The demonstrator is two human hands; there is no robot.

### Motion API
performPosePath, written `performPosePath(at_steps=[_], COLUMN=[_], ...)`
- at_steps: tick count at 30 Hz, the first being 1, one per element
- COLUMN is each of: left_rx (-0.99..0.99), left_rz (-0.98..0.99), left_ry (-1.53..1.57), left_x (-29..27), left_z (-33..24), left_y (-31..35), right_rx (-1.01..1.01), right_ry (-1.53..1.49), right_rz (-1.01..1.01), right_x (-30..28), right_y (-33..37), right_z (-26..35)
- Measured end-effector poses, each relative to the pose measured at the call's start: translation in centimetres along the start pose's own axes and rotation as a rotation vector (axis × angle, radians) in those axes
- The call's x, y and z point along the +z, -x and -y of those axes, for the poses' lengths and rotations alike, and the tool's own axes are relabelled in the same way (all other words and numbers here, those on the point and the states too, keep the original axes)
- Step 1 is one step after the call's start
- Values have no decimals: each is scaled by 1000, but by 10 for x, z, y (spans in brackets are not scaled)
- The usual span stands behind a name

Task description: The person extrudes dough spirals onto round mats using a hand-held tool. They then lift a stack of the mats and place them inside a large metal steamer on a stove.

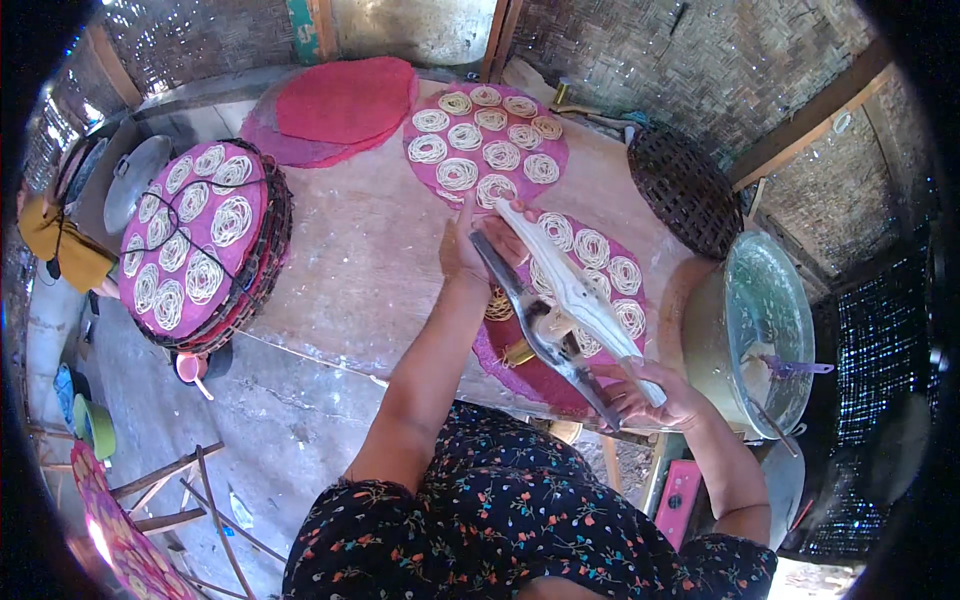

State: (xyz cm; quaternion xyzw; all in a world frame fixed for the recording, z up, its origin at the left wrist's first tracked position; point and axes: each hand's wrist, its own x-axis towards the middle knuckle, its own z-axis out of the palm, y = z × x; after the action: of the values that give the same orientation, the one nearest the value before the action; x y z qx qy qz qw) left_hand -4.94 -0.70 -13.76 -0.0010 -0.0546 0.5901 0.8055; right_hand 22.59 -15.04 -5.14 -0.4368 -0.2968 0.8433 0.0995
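Both hands grip a two-handled wooden press, made of a pale upper bar (572, 282) and a dark lower bar (545, 335), slanting over the table. My left hand (478, 245) is closed round the far ends of the bars; my right hand (655, 392) closes on the near ends. Between the bars sits a pale plug of what looks like dough, with a brass-coloured cylinder (519, 352) below. Under the press lies a round pink sheet (640, 262) bearing several coiled nests of pale strands, partly hidden. Beyond my left hand, another pink sheet (415, 158) carries more nests.
At left, a person in a mustard sleeve (75, 245) has a hand by a stack of round trays (275, 235) tied with black cord. Bare pink sheets (345, 100) lie at the back. On the right are a woven basket (685, 190) and a large tub (715, 345).
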Motion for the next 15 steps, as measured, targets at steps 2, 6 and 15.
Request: performPosePath(at_steps=[2, 6, 15], left_rx=[163, 135, 142], left_rz=[70, 228, 156], left_ry=[-137, -117, -81], left_x=[1, 17, 37], left_z=[-6, -37, -16], left_y=[2, 5, 27], right_rx=[-66, -120, -112], right_ry=[70, 149, 432], right_rz=[-71, -172, -165], right_x=[11, 47, 35], right_y=[-1, -3, 30], right_z=[6, 28, 21])
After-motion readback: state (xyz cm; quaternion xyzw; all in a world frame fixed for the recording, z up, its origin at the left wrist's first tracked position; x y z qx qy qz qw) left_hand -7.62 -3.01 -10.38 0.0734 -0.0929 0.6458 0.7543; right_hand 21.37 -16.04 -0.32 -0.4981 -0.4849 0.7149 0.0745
